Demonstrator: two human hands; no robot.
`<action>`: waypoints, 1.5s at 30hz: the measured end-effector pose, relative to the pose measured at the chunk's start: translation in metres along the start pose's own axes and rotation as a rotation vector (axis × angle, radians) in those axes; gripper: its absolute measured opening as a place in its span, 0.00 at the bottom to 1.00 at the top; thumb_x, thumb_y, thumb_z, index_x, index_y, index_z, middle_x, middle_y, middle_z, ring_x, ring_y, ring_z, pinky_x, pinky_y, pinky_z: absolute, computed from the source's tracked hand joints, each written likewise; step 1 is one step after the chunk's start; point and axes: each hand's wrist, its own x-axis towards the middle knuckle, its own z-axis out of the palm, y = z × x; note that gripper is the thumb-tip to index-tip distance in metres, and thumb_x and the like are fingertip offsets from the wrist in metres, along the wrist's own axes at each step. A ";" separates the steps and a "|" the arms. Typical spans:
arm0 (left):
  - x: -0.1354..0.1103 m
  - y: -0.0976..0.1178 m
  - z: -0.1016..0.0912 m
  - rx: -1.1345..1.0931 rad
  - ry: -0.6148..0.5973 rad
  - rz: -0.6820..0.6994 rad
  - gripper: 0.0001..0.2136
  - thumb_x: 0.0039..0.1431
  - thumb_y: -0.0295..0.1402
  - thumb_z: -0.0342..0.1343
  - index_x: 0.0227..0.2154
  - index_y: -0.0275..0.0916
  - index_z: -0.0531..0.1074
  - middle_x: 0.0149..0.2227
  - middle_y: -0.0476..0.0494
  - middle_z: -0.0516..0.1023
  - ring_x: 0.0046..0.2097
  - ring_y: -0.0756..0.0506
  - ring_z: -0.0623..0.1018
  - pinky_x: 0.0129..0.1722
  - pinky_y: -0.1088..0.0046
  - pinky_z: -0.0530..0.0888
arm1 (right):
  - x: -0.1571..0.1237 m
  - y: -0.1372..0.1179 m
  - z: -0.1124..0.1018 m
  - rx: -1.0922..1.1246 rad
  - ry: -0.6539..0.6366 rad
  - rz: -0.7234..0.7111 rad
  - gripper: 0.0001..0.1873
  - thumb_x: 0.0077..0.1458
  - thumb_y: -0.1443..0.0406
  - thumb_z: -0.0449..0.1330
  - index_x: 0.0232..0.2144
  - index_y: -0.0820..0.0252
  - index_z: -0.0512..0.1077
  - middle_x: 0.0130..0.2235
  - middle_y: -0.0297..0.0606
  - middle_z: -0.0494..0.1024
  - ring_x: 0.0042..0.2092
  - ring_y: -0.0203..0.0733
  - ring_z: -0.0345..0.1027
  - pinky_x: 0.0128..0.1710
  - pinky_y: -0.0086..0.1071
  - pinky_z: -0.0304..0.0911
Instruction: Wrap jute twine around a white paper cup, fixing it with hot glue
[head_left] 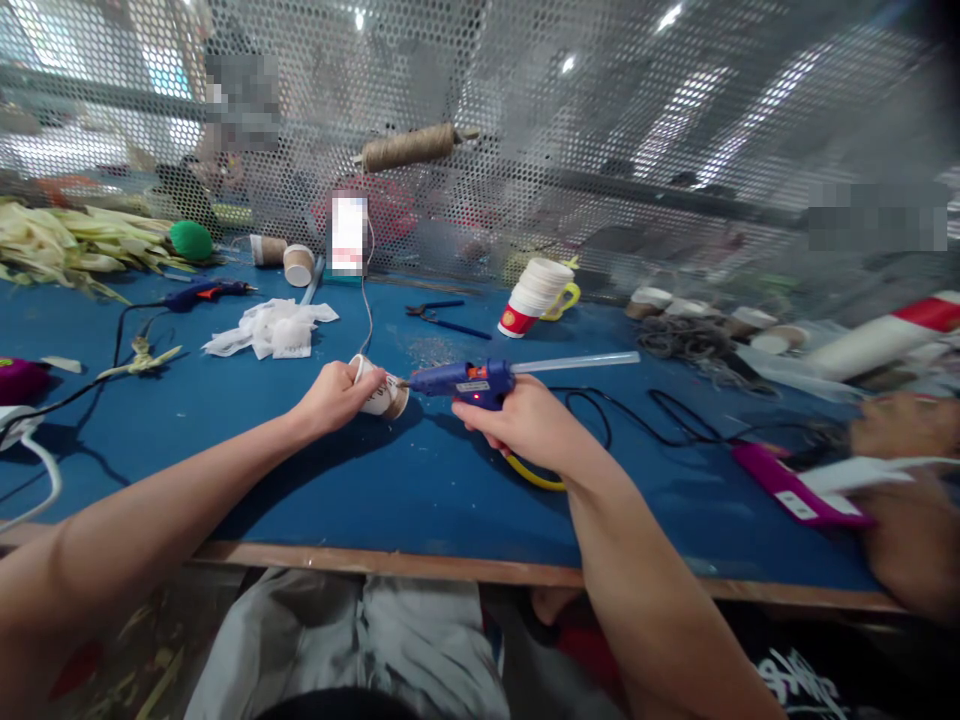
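My left hand [335, 396] is closed around a small white paper cup [375, 392], which lies tilted on its side just above the table. Twine [367, 310] runs from the spool [411, 148] on the mesh down to this cup, and a brown band shows at the cup's lower end. In my right hand [529, 420] is a blue glue gun [465, 380] with a clear glue stick [577, 362] poking out of its back. The gun's nozzle points left and meets the cup's side, or nearly so. A small red light glows on the gun.
Behind the hands are pliers [450, 318], stacked paper cups [534, 295], white crumpled tissue [274, 328] and a phone [347, 235]. A second glue gun [206, 292] lies left. At right, a co-worker's hand [904, 440] is near a purple power strip [799, 485]. Yellow handles [534, 475] lie beneath my right hand.
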 end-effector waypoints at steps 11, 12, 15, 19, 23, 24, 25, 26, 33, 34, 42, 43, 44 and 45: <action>-0.007 -0.001 0.003 0.048 -0.001 0.157 0.21 0.54 0.44 0.43 0.20 0.32 0.71 0.17 0.50 0.64 0.21 0.52 0.62 0.22 0.77 0.60 | 0.005 -0.002 0.000 0.065 0.016 -0.004 0.13 0.45 0.63 0.58 0.14 0.62 0.65 0.10 0.30 0.64 0.13 0.29 0.56 0.15 0.25 0.56; -0.007 0.000 0.003 0.058 -0.005 0.168 0.21 0.54 0.44 0.43 0.20 0.32 0.70 0.17 0.49 0.65 0.21 0.52 0.62 0.22 0.77 0.60 | 0.005 -0.002 0.000 0.068 0.016 -0.003 0.13 0.45 0.63 0.58 0.13 0.62 0.65 0.10 0.31 0.63 0.13 0.29 0.56 0.15 0.25 0.56; -0.009 0.003 0.002 0.087 -0.026 0.207 0.20 0.55 0.43 0.42 0.21 0.32 0.70 0.19 0.48 0.66 0.22 0.52 0.63 0.24 0.77 0.62 | 0.006 -0.001 -0.001 0.068 0.008 0.000 0.13 0.45 0.63 0.58 0.14 0.62 0.65 0.10 0.31 0.63 0.13 0.30 0.56 0.15 0.25 0.56; -0.011 0.006 0.000 0.083 -0.032 0.254 0.19 0.55 0.42 0.42 0.21 0.32 0.68 0.20 0.48 0.66 0.23 0.52 0.63 0.24 0.77 0.63 | 0.007 0.003 -0.001 0.129 -0.016 0.002 0.13 0.45 0.62 0.58 0.15 0.62 0.65 0.11 0.29 0.63 0.14 0.29 0.56 0.15 0.24 0.56; -0.010 0.005 -0.001 -0.006 -0.024 0.202 0.20 0.54 0.43 0.43 0.20 0.31 0.69 0.18 0.49 0.64 0.22 0.52 0.61 0.22 0.77 0.61 | 0.012 0.014 -0.003 0.302 -0.037 -0.029 0.12 0.46 0.60 0.59 0.20 0.64 0.67 0.12 0.28 0.62 0.14 0.28 0.54 0.15 0.23 0.53; -0.009 0.005 -0.001 -0.032 -0.021 0.168 0.21 0.54 0.44 0.43 0.20 0.31 0.70 0.17 0.49 0.63 0.21 0.52 0.61 0.21 0.77 0.60 | 0.015 0.017 -0.005 0.363 -0.029 -0.036 0.11 0.45 0.61 0.59 0.21 0.64 0.67 0.12 0.27 0.62 0.14 0.27 0.54 0.15 0.23 0.52; -0.009 0.006 -0.002 -0.058 -0.019 0.134 0.21 0.53 0.44 0.44 0.19 0.30 0.70 0.17 0.49 0.62 0.21 0.53 0.60 0.20 0.78 0.59 | 0.019 0.020 -0.007 0.430 -0.012 -0.036 0.10 0.45 0.61 0.60 0.22 0.64 0.67 0.13 0.27 0.62 0.15 0.27 0.54 0.15 0.23 0.52; -0.009 0.006 -0.002 -0.081 -0.014 0.105 0.21 0.52 0.45 0.44 0.19 0.30 0.70 0.16 0.49 0.62 0.21 0.53 0.60 0.20 0.78 0.59 | 0.024 0.022 -0.009 0.495 0.015 -0.023 0.09 0.44 0.63 0.61 0.22 0.64 0.67 0.13 0.27 0.63 0.15 0.27 0.55 0.15 0.23 0.53; -0.011 0.011 -0.003 -0.134 0.005 0.059 0.21 0.51 0.44 0.46 0.17 0.30 0.69 0.15 0.50 0.59 0.20 0.54 0.57 0.19 0.78 0.56 | 0.071 0.050 -0.024 0.434 0.230 0.215 0.11 0.48 0.64 0.60 0.19 0.65 0.65 0.20 0.34 0.68 0.19 0.27 0.58 0.17 0.21 0.56; -0.012 0.011 -0.002 -0.135 0.006 0.068 0.20 0.51 0.44 0.46 0.17 0.31 0.69 0.15 0.51 0.59 0.21 0.54 0.58 0.19 0.78 0.56 | 0.077 0.055 -0.024 0.413 0.222 0.232 0.13 0.49 0.63 0.59 0.19 0.65 0.64 0.19 0.34 0.67 0.18 0.27 0.57 0.17 0.22 0.57; -0.017 0.014 -0.003 -0.117 -0.044 0.181 0.21 0.53 0.43 0.44 0.18 0.30 0.70 0.18 0.48 0.65 0.22 0.52 0.62 0.21 0.78 0.61 | 0.101 0.076 -0.017 0.103 0.277 0.265 0.14 0.46 0.62 0.61 0.15 0.63 0.65 0.14 0.33 0.64 0.18 0.33 0.60 0.20 0.26 0.57; -0.018 0.014 -0.003 -0.115 -0.054 0.202 0.21 0.54 0.43 0.44 0.19 0.30 0.70 0.18 0.47 0.67 0.22 0.52 0.63 0.22 0.78 0.61 | 0.101 0.073 -0.017 0.050 0.306 0.255 0.14 0.45 0.62 0.62 0.14 0.63 0.65 0.14 0.34 0.65 0.20 0.34 0.61 0.20 0.27 0.57; -0.019 0.015 -0.003 -0.112 -0.065 0.226 0.20 0.55 0.42 0.43 0.20 0.30 0.70 0.20 0.46 0.68 0.23 0.52 0.64 0.23 0.78 0.63 | 0.099 0.068 -0.018 0.004 0.335 0.239 0.14 0.44 0.62 0.62 0.14 0.62 0.65 0.15 0.35 0.66 0.22 0.35 0.63 0.22 0.27 0.56; -0.019 0.015 -0.003 -0.102 -0.075 0.252 0.20 0.55 0.41 0.43 0.21 0.30 0.70 0.20 0.46 0.69 0.24 0.52 0.65 0.24 0.77 0.64 | 0.096 0.062 -0.018 -0.034 0.361 0.220 0.13 0.43 0.62 0.62 0.14 0.62 0.66 0.17 0.37 0.67 0.24 0.37 0.64 0.23 0.27 0.57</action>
